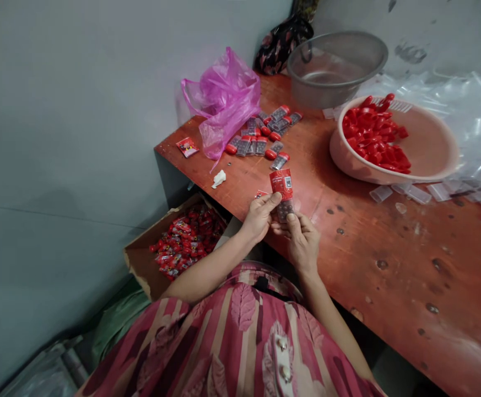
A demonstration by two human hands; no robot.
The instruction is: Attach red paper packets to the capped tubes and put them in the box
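Over the table's near edge, my left hand (260, 218) pinches a red printed sleeve (280, 181) with a barcode on it. My right hand (305, 242) grips the lower end of a small clear container (285, 208) filled with dark round pieces. Sleeve and container meet between my hands; how far one sits inside the other I cannot tell. Part of a flat red printed packet (260, 194) shows just behind my left hand. Further back lies a pile of similar filled containers with red caps (260, 144).
A pink plastic bag (232, 88) and a red printed packet (188, 147) lie at the back left. Right of them stand a grey basin (320, 91) and a pink basin (430, 138) of red caps, beside clear empty containers (417, 193). A cardboard box (141, 259) of wrapped pieces sits below, left.
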